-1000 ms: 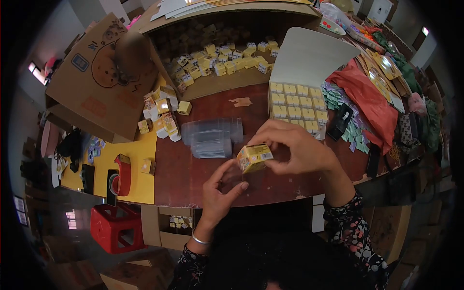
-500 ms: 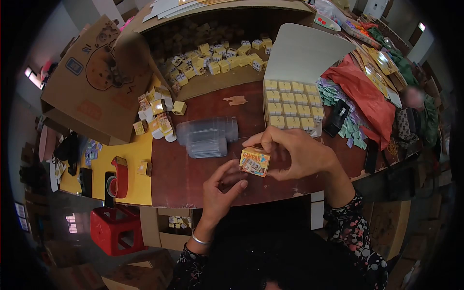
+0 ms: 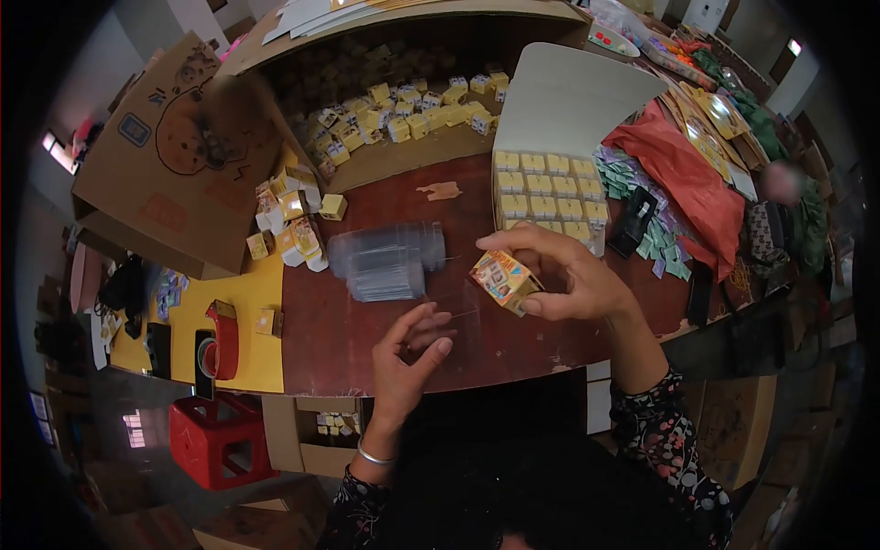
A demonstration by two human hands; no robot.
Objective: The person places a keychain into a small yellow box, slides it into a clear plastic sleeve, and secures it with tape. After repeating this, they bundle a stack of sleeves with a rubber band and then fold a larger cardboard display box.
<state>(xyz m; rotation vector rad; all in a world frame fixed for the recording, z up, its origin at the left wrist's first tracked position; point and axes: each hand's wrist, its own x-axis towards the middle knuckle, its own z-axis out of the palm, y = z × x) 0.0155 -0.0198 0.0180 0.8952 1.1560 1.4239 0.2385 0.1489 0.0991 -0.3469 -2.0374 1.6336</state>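
A small yellow printed box (image 3: pixel 503 279) is held tilted between the thumb and fingers of my right hand (image 3: pixel 573 280). My left hand (image 3: pixel 408 357) is to its lower left, fingers apart and holding nothing, above the red-brown table (image 3: pixel 348 339). Beyond my left hand lies a stack of clear plastic sleeves (image 3: pixel 387 261). Behind my right hand stands an open white-lidded carton (image 3: pixel 577 96) with rows of small yellow boxes (image 3: pixel 547 186). A thin, faint strand shows near my left fingertips; what it is I cannot tell.
A large carton (image 3: pixel 403 170) full of small boxes lies at the back, with loose boxes (image 3: pixel 295 220) beside it. At left are a red tape dispenser (image 3: pixel 223 341) and a red stool (image 3: pixel 215 440). Right: a black stapler-like object (image 3: pixel 632 223), small packets (image 3: pixel 665 246), red plastic (image 3: pixel 687 179).
The small box has moved right and tilted in my right hand. My left hand has come away from it, slightly left and down. The whole view has shifted a little.
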